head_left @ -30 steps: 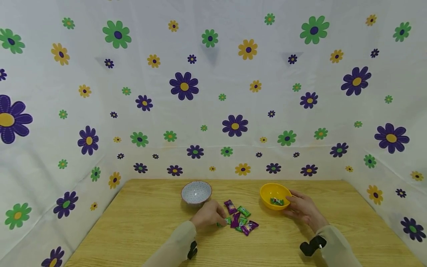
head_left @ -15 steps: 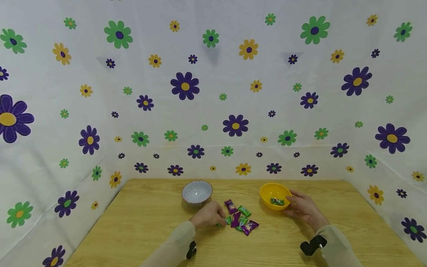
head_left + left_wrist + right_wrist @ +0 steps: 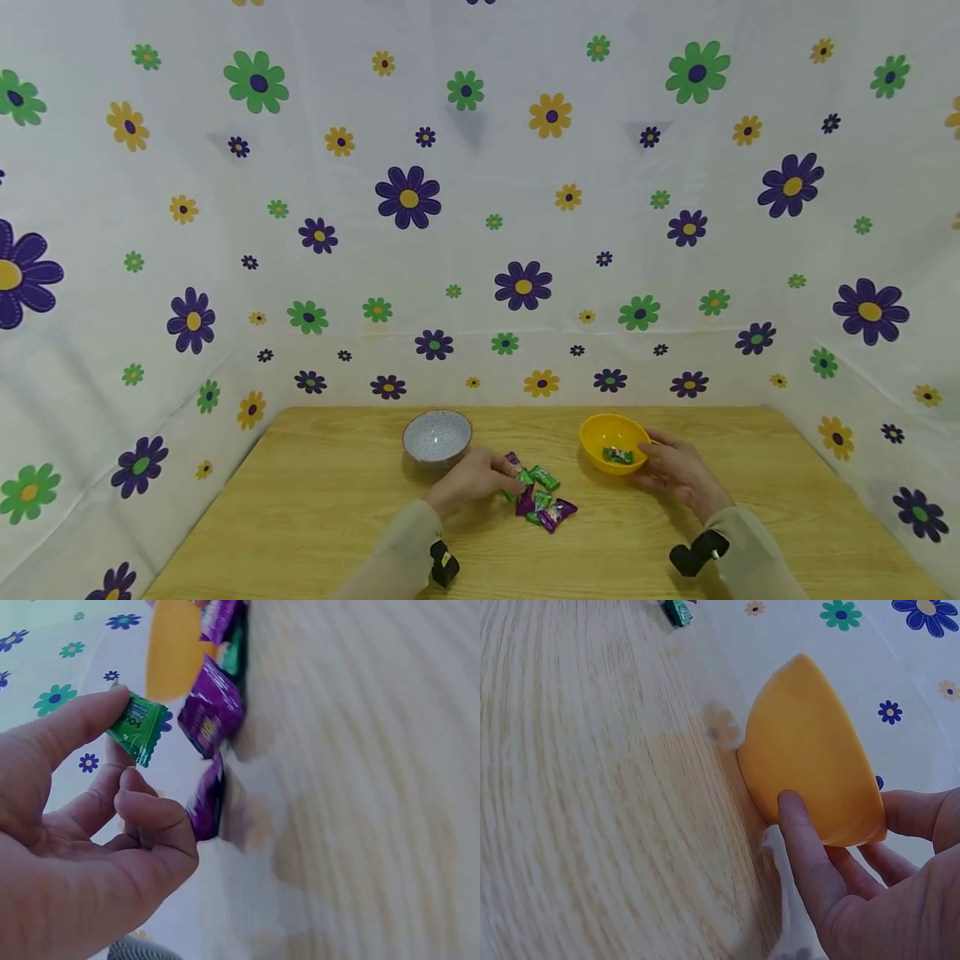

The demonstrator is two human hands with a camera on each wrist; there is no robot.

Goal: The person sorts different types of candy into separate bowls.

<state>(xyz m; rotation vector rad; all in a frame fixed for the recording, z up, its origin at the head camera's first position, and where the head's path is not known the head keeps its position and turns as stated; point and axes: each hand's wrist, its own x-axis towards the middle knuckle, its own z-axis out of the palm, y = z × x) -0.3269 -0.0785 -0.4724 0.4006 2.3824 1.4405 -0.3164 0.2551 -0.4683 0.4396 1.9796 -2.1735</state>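
Note:
My left hand (image 3: 472,482) pinches a green-wrapped candy (image 3: 139,733) by its fingertips, beside a small pile of wrapped candies. In the left wrist view that candy is raised off the table, next to a purple candy (image 3: 213,712). The pile in the head view holds purple candies (image 3: 558,515) and green candies (image 3: 544,477); part of it is behind the left fingers. A yellow bowl (image 3: 596,437) stands upright to the right with a green candy (image 3: 618,455) inside. My right hand (image 3: 678,475) holds this bowl by its near right side, fingers on the outer wall and rim.
A patterned grey-blue bowl (image 3: 437,437) with a reddish rim stands behind the left hand. All of this is on a wooden table (image 3: 315,500). White cloth (image 3: 480,167) printed with flowers surrounds the table's back and sides.
My left hand has shifted slightly right and up, and a green candy now shows at its fingertips. The right hand and yellow bowl stay together in place; the head view has tilted slightly.

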